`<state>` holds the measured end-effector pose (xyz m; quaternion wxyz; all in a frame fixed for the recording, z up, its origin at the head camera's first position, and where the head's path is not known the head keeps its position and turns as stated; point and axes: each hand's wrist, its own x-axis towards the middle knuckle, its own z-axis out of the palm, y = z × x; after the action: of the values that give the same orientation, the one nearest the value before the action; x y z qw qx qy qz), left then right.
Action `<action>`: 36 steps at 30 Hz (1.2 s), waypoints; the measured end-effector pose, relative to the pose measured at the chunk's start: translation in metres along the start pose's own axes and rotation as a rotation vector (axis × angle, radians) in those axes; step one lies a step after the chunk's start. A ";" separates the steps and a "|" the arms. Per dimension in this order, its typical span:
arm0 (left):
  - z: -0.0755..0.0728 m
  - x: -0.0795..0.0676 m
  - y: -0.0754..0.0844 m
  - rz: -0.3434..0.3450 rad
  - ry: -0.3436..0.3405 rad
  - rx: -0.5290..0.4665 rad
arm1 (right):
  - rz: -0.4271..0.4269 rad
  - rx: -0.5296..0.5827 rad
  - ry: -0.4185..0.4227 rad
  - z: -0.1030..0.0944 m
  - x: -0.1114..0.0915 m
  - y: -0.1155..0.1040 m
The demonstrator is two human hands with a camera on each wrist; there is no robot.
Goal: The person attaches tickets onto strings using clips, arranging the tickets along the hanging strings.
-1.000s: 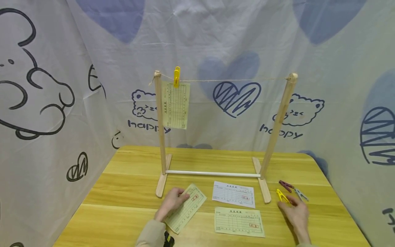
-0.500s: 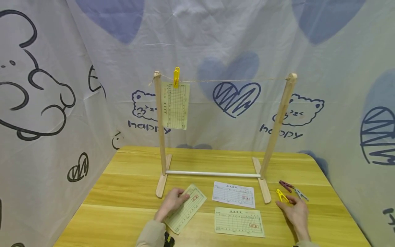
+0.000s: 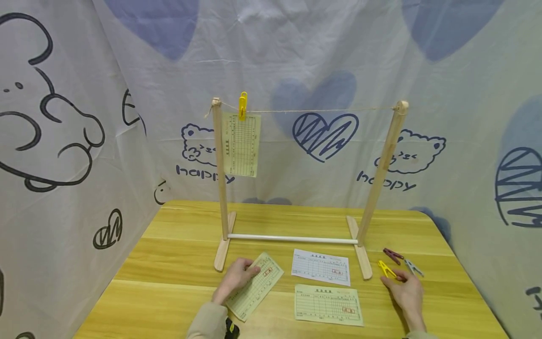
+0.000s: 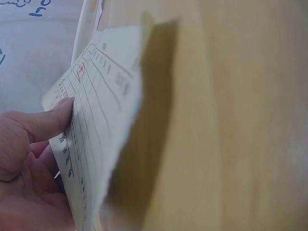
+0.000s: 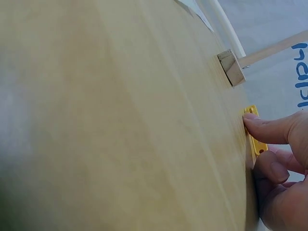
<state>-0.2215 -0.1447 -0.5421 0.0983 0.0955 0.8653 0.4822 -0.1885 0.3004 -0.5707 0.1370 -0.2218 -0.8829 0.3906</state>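
Note:
My left hand (image 3: 237, 278) pinches a pale green receipt slip (image 3: 260, 292), its thumb on the printed face. In the left wrist view the slip (image 4: 96, 115) stands tilted off the table. At the right, my right hand (image 3: 406, 292) has thumb and fingers around the handle end of a yellow clothespin (image 3: 385, 269), low at the tabletop. The right wrist view shows the thumb against the clothespin (image 5: 260, 146). A dark red clothespin (image 3: 393, 255) and a grey-blue clothespin (image 3: 412, 267) lie just beyond that hand. Another green slip (image 3: 240, 146) hangs from the string under a yellow clothespin (image 3: 243, 106).
A wooden stand with a left post (image 3: 220, 188), a right post (image 3: 383, 174) and a white crossbar (image 3: 292, 238) holds the string (image 3: 313, 110). A white slip (image 3: 320, 267) and a green slip (image 3: 328, 304) lie flat on the table (image 3: 161, 263) between my hands.
Almost nothing differs: the right hand's fingers shift slightly at the yellow clothespin, while the left hand and its slip stay in place.

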 end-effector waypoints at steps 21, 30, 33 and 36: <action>0.000 0.000 0.001 -0.011 -0.004 -0.009 | 0.042 0.084 0.040 -0.002 -0.006 -0.002; -0.001 0.000 0.001 -0.002 -0.003 -0.004 | 0.106 0.209 0.001 -0.004 -0.008 -0.007; -0.001 0.000 0.000 0.001 -0.006 -0.007 | 0.151 0.274 -0.002 -0.004 -0.008 -0.009; 0.000 0.000 0.001 -0.002 -0.006 -0.009 | 0.192 0.357 -0.002 -0.004 -0.008 -0.009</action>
<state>-0.2218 -0.1447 -0.5414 0.1018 0.0954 0.8629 0.4857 -0.1824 0.2935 -0.5616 0.1352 -0.2767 -0.7747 0.5523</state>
